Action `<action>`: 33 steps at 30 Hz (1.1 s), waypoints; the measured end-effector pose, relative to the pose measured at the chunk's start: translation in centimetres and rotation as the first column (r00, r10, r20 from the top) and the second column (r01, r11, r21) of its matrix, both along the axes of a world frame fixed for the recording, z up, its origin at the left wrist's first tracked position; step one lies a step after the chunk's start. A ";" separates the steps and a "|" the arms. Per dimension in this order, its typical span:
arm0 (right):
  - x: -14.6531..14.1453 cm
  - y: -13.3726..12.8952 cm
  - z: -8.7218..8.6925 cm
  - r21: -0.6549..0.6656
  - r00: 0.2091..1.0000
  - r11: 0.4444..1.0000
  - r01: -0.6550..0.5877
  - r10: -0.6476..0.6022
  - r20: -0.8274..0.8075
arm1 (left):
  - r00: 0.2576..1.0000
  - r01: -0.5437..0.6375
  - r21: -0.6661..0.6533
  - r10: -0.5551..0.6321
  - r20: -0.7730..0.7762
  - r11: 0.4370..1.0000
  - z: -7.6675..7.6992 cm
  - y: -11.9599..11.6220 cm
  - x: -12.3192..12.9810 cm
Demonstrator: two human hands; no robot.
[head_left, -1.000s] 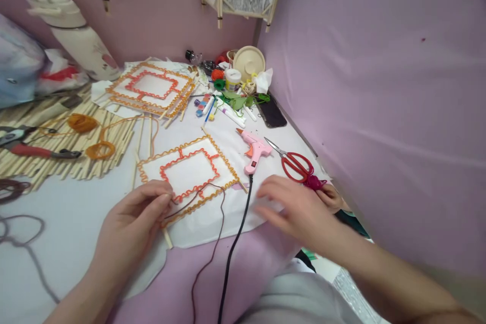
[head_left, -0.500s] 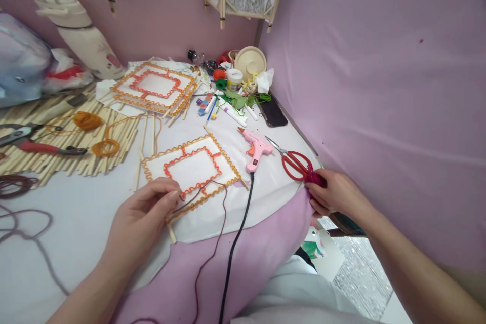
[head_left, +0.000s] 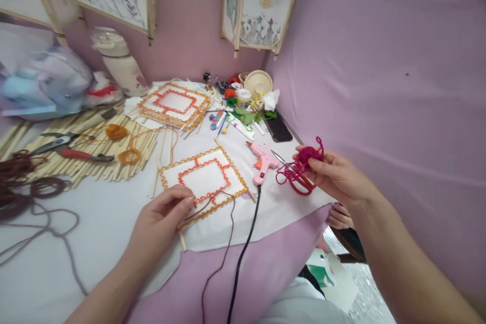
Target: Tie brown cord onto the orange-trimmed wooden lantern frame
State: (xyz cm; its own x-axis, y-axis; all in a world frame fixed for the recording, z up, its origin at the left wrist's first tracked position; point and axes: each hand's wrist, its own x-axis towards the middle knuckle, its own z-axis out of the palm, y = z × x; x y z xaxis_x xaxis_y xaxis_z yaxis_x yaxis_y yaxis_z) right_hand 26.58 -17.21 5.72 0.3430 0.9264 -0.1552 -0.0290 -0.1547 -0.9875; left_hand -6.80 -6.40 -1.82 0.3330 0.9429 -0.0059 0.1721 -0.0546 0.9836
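Note:
My right hand (head_left: 337,174) is raised over the table's right edge, fingers closed on a small ball of magenta yarn (head_left: 309,154). Loose loops of it dangle over the red-handled scissors (head_left: 307,188), partly hiding them. Thumb and fingertips of my left hand (head_left: 165,220) are pinched on a thin brown cord (head_left: 232,223) at the lower edge of a white panel (head_left: 205,180). That panel has a wooden-stick frame, a wavy orange yarn border and a red-orange yarn rectangle inside. The cord loops across the panel and hangs down over the front edge.
A pink glue gun (head_left: 265,163) with a black cable lies between panel and scissors. Behind are a phone (head_left: 279,129), markers and a similar panel (head_left: 174,103). Wooden sticks (head_left: 91,164), pliers (head_left: 81,154) and brown cord coils (head_left: 49,187) lie left. Another person's hand (head_left: 339,216) shows below the right edge.
My right hand has lifted the magenta yarn ball up from beside the scissors, and its loops now hang loose. My left hand keeps its pinch at the panel. The view has tilted up.

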 end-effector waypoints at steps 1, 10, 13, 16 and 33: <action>-0.4 1.4 0.3 0.041 0.999 0.999 -0.031 0.030 0.017 | 0.999 0.033 -0.019 -0.032 0.028 0.999 0.0 0.0 -0.1; 0.4 19.0 -1.1 0.392 0.791 0.920 -0.009 -0.233 0.565 | 0.992 0.108 -0.024 -0.106 0.074 0.994 0.8 -0.1 -0.2; 1.7 23.1 -2.6 0.340 0.607 0.940 -0.043 -0.245 0.756 | 0.990 0.109 -0.029 -0.106 0.093 0.994 1.0 -0.1 -0.2; 2.4 24.1 -3.4 0.149 0.506 0.986 -0.070 -0.094 0.857 | 0.988 0.113 -0.035 -0.109 0.105 0.993 1.1 -0.2 -0.2; -17.7 6.6 -6.0 0.491 0.715 0.753 -0.438 -0.040 0.698 | 0.978 0.049 0.059 -0.060 0.198 0.997 1.0 0.0 -0.3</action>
State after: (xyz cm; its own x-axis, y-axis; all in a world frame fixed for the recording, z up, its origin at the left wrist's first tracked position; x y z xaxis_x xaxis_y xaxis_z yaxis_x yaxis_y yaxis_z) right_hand 8.85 -10.64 -0.27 -0.0759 0.7858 0.6138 0.5859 0.5333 -0.6102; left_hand -7.09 -6.38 -0.77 0.3735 0.9204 0.1155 -0.0315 -0.1119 0.9932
